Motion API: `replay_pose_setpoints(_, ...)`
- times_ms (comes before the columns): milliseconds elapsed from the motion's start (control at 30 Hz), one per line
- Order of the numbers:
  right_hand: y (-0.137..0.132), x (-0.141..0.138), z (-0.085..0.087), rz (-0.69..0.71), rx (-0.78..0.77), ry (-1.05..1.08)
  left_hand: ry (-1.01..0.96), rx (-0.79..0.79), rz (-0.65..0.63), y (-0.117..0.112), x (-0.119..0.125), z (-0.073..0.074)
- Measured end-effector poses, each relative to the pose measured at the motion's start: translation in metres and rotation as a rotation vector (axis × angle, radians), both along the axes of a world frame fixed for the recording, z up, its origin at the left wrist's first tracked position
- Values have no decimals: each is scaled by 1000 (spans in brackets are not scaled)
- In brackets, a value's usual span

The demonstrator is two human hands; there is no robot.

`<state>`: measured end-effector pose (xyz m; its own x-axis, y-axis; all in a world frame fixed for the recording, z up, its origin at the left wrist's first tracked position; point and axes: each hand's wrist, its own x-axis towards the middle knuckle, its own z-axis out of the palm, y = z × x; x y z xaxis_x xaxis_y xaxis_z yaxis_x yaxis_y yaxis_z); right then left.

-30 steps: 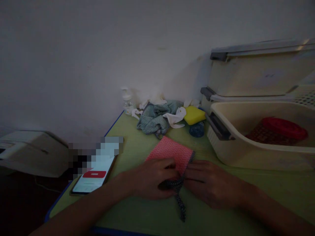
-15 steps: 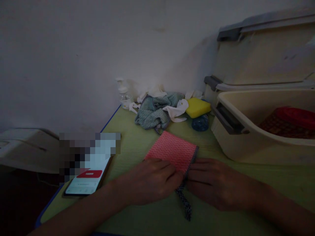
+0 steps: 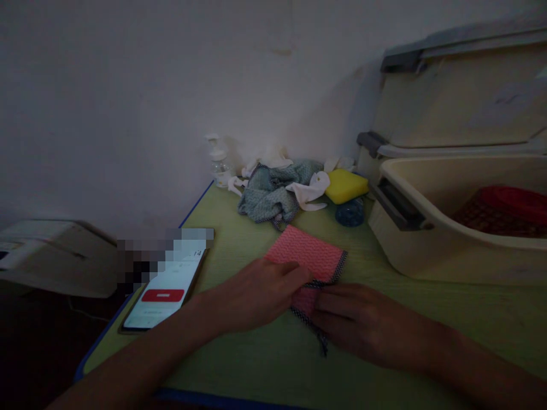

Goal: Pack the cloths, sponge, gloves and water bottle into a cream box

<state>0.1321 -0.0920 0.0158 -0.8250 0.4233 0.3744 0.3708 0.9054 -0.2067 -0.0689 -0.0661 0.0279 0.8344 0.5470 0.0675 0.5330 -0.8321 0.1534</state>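
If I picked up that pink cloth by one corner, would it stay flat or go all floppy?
Probably floppy: the pink cloth lies folded over itself by the left hand and right hand. Likely light, being thin and flat on the table. Its woven texture should not slip much.

phone [image 3: 164,296]: top pixelated | cloth [image 3: 314,259]: near edge hidden under left hand [image 3: 256,293] and right hand [image 3: 363,322], grip unclear | tub [image 3: 427,250]: cut by right edge | red basket [image 3: 504,210]: partly behind tub wall | bottle [image 3: 219,165]: too dim to read
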Motion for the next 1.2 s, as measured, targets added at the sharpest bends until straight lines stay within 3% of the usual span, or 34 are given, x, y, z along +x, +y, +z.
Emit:
replay_pose_setpoints(200,-3,-12,-7,-234,-324,63,-139,-213,118,4,-2,4)
replay_pose_setpoints(300,-2,-16,-9,-312,-360,91,-194,-271,153,7,-2,5)
replay_pose_setpoints(433,-2,-15,-11,-356,-274,44,-216,-300,166,8,-2,5)
replay_pose_setpoints(600,0,-11,-16,-188,-78,164,-291,-385,184,9,-2,3)
replay_pose_setpoints(833,0,-13,-19,-135,-93,214,-395,-437,221,10,-2,-4)
replay_pose_setpoints(1000,1,-12,-22,-29,82,218,-496,-319,279,6,2,-4)
replay_pose_setpoints(1200,1,-14,-19,-121,205,137,-587,-197,287,3,1,1)
